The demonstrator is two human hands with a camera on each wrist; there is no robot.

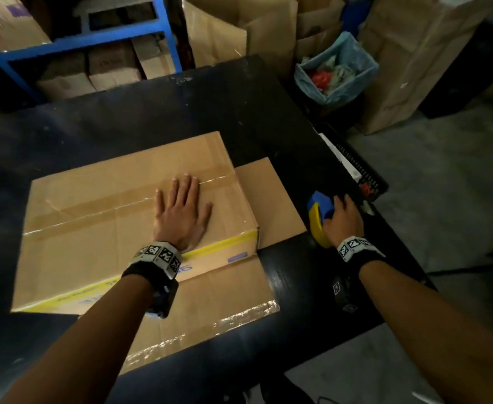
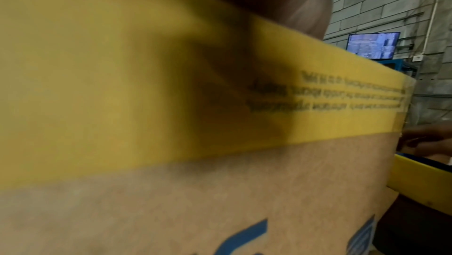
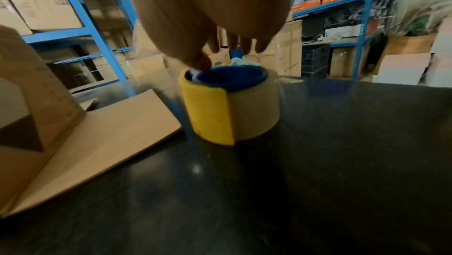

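Note:
A closed cardboard box [image 1: 108, 217] with clear tape along its top seam and a yellow band on its near side [image 2: 318, 104] lies on the black table [image 1: 123, 118]. My left hand [image 1: 181, 211] presses flat on the box top, fingers spread. Two loose flaps [image 1: 271, 205] lie flat on the table beside the box. To the right stands a tape roll [image 1: 318, 225] with a blue core and a yellow strip [image 3: 229, 108]. My right hand [image 1: 342, 218] hovers over it. Its thumb [image 3: 200, 63] touches the blue core, and its fingers [image 3: 244, 46] hang fairly straight past the far rim.
A bin lined with a blue bag [image 1: 338, 68] stands beyond the table's far right corner. Blue shelving [image 1: 64, 45] with cartons and tall brown paper sacks [image 1: 239, 30] line the back. A black slotted crate [image 1: 353, 164] sits at the table's right edge.

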